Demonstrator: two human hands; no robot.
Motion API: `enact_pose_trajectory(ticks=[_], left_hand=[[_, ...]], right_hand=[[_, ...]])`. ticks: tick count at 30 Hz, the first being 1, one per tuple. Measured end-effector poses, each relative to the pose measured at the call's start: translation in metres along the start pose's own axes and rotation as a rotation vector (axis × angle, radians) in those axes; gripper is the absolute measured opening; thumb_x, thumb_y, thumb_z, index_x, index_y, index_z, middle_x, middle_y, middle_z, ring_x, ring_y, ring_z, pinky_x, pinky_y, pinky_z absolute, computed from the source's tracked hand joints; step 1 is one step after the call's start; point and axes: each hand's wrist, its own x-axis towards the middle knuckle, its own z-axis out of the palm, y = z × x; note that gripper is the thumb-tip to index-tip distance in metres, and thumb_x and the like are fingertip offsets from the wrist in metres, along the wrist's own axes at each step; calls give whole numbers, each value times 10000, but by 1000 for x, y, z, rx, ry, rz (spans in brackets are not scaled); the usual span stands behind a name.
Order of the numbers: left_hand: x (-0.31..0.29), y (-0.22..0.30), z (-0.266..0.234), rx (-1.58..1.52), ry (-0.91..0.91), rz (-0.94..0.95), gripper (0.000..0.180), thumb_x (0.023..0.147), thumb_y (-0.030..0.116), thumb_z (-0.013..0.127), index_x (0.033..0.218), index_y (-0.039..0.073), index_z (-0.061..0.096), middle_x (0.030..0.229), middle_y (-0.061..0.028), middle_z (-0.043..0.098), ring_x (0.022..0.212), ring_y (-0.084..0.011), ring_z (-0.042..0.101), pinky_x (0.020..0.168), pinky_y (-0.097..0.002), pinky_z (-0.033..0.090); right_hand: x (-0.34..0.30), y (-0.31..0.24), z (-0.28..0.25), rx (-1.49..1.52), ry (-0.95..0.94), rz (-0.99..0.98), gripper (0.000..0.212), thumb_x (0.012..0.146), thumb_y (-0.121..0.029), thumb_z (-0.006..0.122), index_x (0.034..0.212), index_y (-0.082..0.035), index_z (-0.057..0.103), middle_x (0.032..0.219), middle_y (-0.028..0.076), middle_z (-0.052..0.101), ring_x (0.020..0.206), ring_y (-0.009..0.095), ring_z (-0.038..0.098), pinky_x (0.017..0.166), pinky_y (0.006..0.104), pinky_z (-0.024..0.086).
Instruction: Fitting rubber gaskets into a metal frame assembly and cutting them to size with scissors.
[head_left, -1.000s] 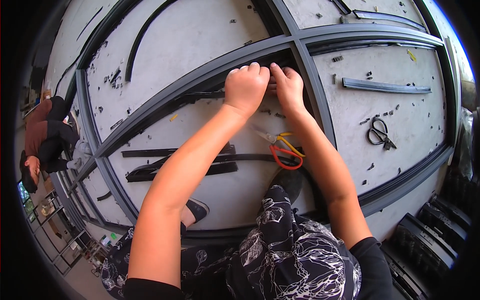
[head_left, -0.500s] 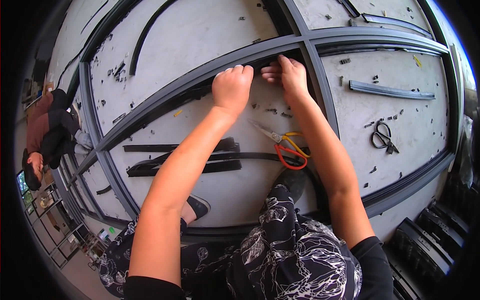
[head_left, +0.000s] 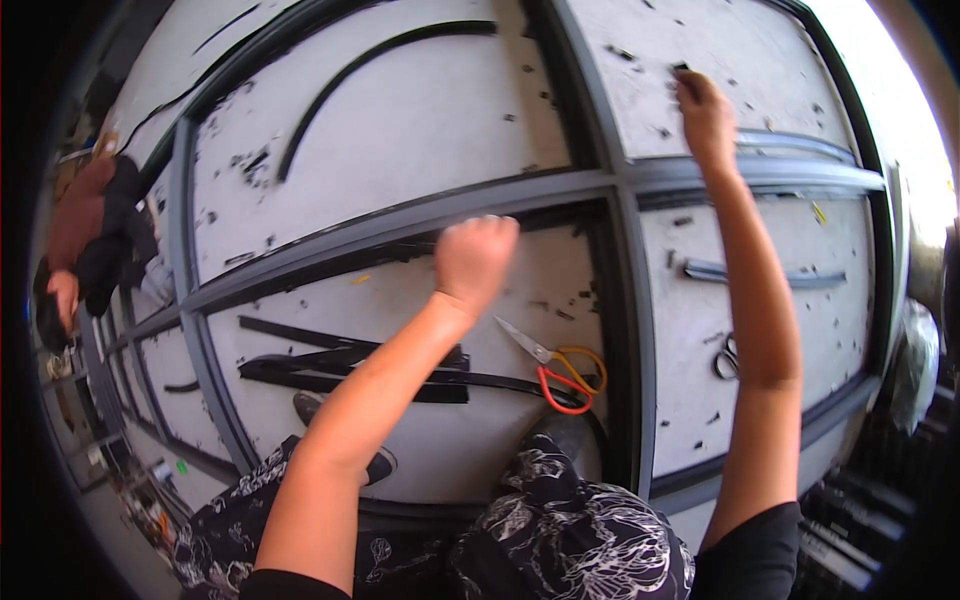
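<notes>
My left hand (head_left: pixel 477 257) is closed in a fist against the inner edge of a grey metal frame bar (head_left: pixel 395 236); what its fingers hold, if anything, is hidden. A black strip (head_left: pixel 540 217) runs along that edge beside it. My right hand (head_left: pixel 709 122) reaches over the cross bar into the far right panel. Its fingertips are pinched at a small black piece (head_left: pixel 682 68). Scissors (head_left: pixel 545 358) with one red and one yellow handle lie open below my left hand, their handles across a long black strip (head_left: pixel 488 379).
More black strips (head_left: pixel 300 372) lie at the left, and a curved one (head_left: pixel 345 75) in the far panel. Black-handled scissors (head_left: pixel 726 360) and a grey bar (head_left: pixel 800 279) lie by my right forearm. Small black bits are scattered around. Another person (head_left: pixel 85 225) is at the far left.
My right hand has left the frame corner beside my left hand and moved far right, over the cross bar. My left hand stays closed at the bar. The view has shifted.
</notes>
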Motion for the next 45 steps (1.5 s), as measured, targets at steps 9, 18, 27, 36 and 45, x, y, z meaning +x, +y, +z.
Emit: enact_pose_trajectory(ticks=[9, 18, 27, 36, 45], left_hand=[[1, 9, -46, -314, 209, -246, 76, 830, 101, 622, 891, 55, 625, 768, -63, 612, 723, -237, 624, 617, -363, 513], [4, -26, -123, 2, 461, -66, 513, 791, 371, 739, 1170, 48, 615, 1021, -81, 651, 982, -242, 641, 829, -408, 520], [-156, -249, -131, -1111, -171, -1385, 174, 953, 181, 604, 1018, 20, 592, 888, -91, 663, 668, -164, 632, 584, -318, 526], [-320, -466, -190, -1462, 913, -2007, 255, 1011, 141, 427, 1083, -63, 562, 913, -143, 650, 713, -214, 626, 488, -254, 473], [-315, -481, -135, -935, 1152, -1822, 379, 1010, 325, 529, 1090, -45, 523, 993, -183, 651, 830, -261, 680, 741, -419, 592]], right_hand=[[54, 313, 14, -488, -582, 365, 430, 872, -388, 590, 1042, 2, 651, 958, 223, 686, 966, 382, 653, 834, 459, 488], [-85, -146, -39, 348, -553, -405, 238, 807, 19, 694, 1039, 4, 645, 895, 82, 582, 781, 211, 567, 631, 284, 445], [-155, -227, -46, 431, -725, -205, 343, 766, 29, 701, 1105, 26, 644, 955, 126, 603, 781, 225, 593, 721, 309, 497], [-213, -191, -86, 297, -910, 33, 218, 807, 62, 597, 1021, 50, 634, 956, 115, 598, 821, 190, 621, 707, 271, 509], [-204, -214, -87, 192, -995, 114, 248, 801, 50, 595, 1047, 38, 630, 1017, 108, 586, 858, 183, 628, 705, 272, 512]])
